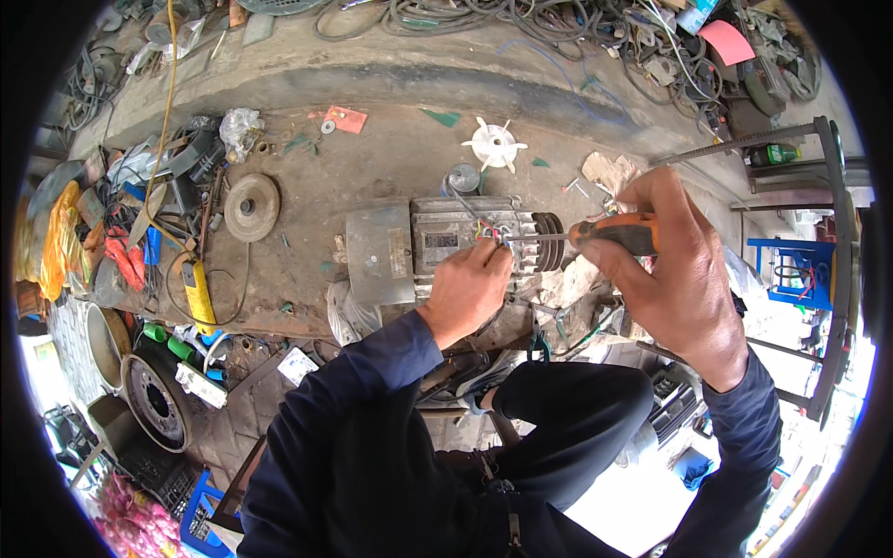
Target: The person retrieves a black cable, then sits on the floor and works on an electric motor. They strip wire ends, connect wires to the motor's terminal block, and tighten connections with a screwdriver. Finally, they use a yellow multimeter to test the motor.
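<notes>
An electric motor (377, 244) with a finned grey body lies on its side in front of me, its grooved pulley (551, 240) pointing right. My right hand (684, 270) is closed round the orange and black handle of a screwdriver (621, 232). The thin shaft runs left across the pulley to the wiring (490, 230) on top of the motor. Beside the tip, the fingers of my left hand (472, 286) are pinched together at the coloured wires. What they pinch, if anything, is hidden by the fingertips. A small round capacitor-like metal can (463, 178) sits just behind the motor.
A white plastic fan (495, 145) and a round metal disc (251, 207) lie on the ground beyond and left of the motor. Tools and scrap pile up at left, near a yellow pendant control (197, 293). A dark metal frame (834, 279) stands at right. Cables (446, 17) heap at the back.
</notes>
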A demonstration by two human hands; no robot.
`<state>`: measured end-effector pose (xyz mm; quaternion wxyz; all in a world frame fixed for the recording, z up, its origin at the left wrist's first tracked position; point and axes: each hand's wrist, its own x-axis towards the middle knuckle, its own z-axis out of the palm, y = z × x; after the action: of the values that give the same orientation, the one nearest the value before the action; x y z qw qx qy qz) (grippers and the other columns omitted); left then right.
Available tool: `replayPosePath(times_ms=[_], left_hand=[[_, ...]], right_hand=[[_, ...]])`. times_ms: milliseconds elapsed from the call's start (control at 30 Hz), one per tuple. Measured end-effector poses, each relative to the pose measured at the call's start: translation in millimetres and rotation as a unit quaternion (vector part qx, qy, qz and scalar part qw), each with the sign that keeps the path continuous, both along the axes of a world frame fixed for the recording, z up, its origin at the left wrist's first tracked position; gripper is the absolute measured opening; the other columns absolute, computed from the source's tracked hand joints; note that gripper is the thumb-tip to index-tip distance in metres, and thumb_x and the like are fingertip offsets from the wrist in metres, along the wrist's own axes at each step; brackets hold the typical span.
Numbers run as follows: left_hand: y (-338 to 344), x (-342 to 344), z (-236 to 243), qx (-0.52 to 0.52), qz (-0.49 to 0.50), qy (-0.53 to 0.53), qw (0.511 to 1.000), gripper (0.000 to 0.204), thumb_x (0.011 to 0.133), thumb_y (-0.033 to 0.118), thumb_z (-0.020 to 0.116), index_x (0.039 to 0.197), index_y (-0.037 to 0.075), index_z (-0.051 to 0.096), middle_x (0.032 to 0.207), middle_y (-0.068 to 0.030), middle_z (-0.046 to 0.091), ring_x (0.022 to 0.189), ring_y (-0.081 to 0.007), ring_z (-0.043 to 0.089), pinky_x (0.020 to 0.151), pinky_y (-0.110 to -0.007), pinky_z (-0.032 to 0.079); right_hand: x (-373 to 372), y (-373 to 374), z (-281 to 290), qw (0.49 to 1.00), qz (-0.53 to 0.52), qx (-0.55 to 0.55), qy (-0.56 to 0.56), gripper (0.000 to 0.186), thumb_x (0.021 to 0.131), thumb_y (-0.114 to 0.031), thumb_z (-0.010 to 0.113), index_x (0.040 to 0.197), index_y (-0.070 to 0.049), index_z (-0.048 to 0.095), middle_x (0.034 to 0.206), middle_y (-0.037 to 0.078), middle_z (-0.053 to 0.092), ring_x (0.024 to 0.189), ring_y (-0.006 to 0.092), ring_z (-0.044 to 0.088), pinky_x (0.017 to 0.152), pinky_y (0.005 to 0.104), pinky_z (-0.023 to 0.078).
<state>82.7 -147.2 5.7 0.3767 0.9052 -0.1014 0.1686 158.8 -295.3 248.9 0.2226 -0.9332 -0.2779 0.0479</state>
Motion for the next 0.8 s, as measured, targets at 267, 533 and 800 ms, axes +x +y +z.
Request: replayPosePath(times_ms=[267,533,800], left_hand=[[2.9,-1.7,9.0,-0.038,-0.001,0.021,0.999,0.016,0.092,0.011,0.071,0.106,0.005,0.065,0.091,-0.0115,0.064,0.070,-0.0331,0.068,0.059,-0.041,0.056],[15.5,-18.9,14.8,-0.085,-0.019,0.087,0.992,0.033,0.090,0.004,0.072,0.122,0.003,0.063,0.100,-0.0175,0.069,0.077,-0.0337,0.072,0.065,-0.041,0.057],[21.8,-27.4,13.4,-0.102,-0.024,0.138,0.985,0.023,0.090,0.006,0.074,0.111,0.002,0.064,0.094,-0.0161,0.070,0.076,-0.0322,0.072,0.066,-0.039,0.056]], right_hand=[[11.1,-43.6,-18.2,0.977,-0.086,0.190,0.053,0.027,0.090,-0.003,0.075,0.111,-0.001,0.059,0.086,0.009,0.069,0.084,0.0184,0.071,0.072,0.0296,0.054],[37.2,-190.1,-243.6,0.832,-0.406,0.357,0.127,0.021,0.092,-0.016,0.078,0.103,-0.001,0.068,0.082,0.002,0.067,0.062,0.0115,0.060,0.056,0.0265,0.049],[-7.7,-224.8,-382.1,0.865,-0.465,0.018,0.189,0.044,0.088,-0.041,0.074,0.101,0.001,0.070,0.081,0.016,0.072,0.072,0.0274,0.071,0.072,0.0423,0.057]])
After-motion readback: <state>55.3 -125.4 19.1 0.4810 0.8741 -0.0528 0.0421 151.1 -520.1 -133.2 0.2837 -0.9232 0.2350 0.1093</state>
